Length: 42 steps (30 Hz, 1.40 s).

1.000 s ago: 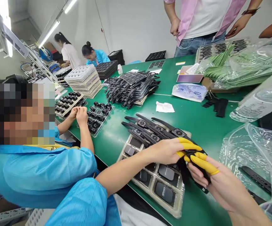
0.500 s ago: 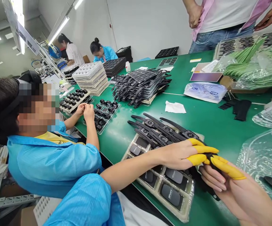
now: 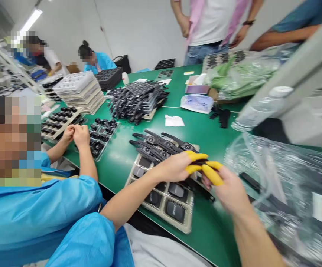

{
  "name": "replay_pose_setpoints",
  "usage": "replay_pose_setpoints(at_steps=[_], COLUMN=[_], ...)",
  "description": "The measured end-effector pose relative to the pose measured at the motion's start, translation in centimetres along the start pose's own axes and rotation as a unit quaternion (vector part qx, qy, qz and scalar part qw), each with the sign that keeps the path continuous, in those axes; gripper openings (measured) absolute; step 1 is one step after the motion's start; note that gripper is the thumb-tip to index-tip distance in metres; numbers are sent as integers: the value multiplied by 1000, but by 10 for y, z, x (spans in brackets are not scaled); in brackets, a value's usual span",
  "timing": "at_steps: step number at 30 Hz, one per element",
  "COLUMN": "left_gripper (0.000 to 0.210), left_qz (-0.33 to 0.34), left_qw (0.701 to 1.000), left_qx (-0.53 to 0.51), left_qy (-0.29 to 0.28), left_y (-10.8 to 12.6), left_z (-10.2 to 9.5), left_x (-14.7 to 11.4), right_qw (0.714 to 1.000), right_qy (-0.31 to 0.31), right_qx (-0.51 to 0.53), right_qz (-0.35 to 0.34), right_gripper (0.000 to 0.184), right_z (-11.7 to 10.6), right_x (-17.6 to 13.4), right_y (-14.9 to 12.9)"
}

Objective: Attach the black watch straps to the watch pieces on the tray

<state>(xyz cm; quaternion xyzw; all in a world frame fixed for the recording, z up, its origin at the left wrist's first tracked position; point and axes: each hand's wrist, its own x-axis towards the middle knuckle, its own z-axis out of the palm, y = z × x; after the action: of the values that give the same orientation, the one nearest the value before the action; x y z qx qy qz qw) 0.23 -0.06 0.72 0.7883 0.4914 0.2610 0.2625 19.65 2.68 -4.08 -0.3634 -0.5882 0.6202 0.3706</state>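
left hand [image 3: 178, 167]: fingertips pinched black strap [image 3: 198, 162] near tray [image 3: 187, 227]'s right side | right hand [image 3: 229, 185]: thumb and finger closed on same strap | watches [image 3: 165, 145]: lay across tray's far end

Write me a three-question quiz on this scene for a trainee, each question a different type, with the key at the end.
1. True or false: the left hand has no covers on any finger.

2. Which of these lies on the green table?
A) a hammer
B) a white tissue
C) a red mug

3. Fill the gap: the two hands meet at a black ___, partly hidden by the fingers.

Key:
1. False: it wears yellow finger covers, and so does the right hand.
2. B
3. strap
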Motion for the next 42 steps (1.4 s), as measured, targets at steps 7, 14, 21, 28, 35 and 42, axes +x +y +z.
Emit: replay_pose_setpoints(at_steps=[7,14,21,28,35,42], left_gripper=[30,33,28,14,16,23], left_qz=[-66,-132,-273,-313,-300,-48], left_qw=[976,961,938,926,900,943], left_qx=[205,228,138,175,314,321], left_qy=[15,-85,-165,-122,32,-71], left_y=[-9,-38,-69,-80,-53,37], left_z=[-67,-130,-130,-123,-110,-8], left_x=[-18,-67,-86,-87,-90,-79], right_qw=[972,925,788,775,843,869], right_qy=[-48,113,152,141,247,286], right_qx=[-225,-360,-578,-589,-474,-380], right_qz=[-55,-29,151,178,-58,-134], right_gripper=[29,31,42,36,27,25], right_z=[-6,-50,-108,-102,-92,-76], right_x=[2,7,7,8,10,16], right_y=[-25,-9,20,11,-3,-6])
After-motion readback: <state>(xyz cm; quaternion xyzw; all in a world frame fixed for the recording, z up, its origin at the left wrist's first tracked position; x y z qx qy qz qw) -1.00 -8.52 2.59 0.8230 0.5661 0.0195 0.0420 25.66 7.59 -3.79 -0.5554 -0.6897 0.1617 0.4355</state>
